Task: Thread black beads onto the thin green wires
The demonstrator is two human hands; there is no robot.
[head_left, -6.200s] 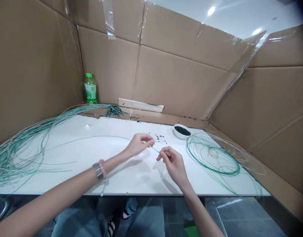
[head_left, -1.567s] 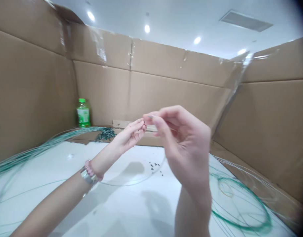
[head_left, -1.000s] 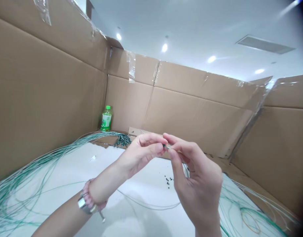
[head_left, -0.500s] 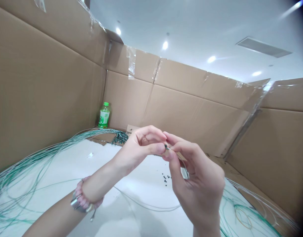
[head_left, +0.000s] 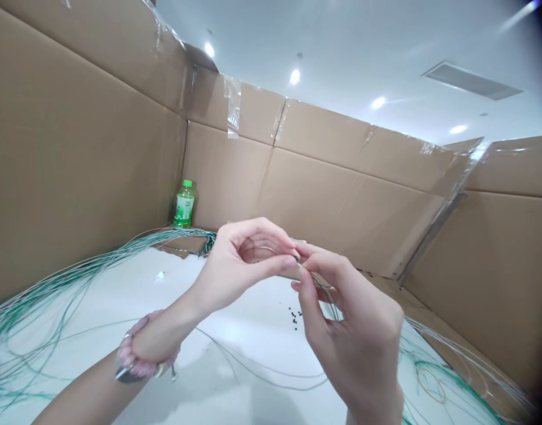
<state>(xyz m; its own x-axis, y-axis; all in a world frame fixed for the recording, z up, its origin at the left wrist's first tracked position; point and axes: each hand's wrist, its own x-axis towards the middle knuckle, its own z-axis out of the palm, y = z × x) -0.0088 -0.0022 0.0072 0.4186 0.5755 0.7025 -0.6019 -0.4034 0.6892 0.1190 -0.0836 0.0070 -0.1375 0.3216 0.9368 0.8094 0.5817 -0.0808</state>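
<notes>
My left hand is closed in a pinch, thumb against fingertips, on a small dark piece mostly hidden by the fingers. Right beside it, my right hand pinches the pale end of a thin wire between thumb and forefinger. The two hands' fingertips meet or nearly meet above the white table. From the right hand the wire runs down behind the palm, and grey-green strands loop below across the tabletop. A thin pale strand also shows inside the curve of my left hand.
Several tiny black pieces lie scattered on the white tabletop. A bundle of green and white wires sweeps along the left; more wires lie right. A green bottle stands in the corner of the cardboard walls.
My left hand has shifted slightly left and curves wider, with a pale strand now showing inside it. Less of the dark piece shows between the fingertips. The view has tilted a little.
</notes>
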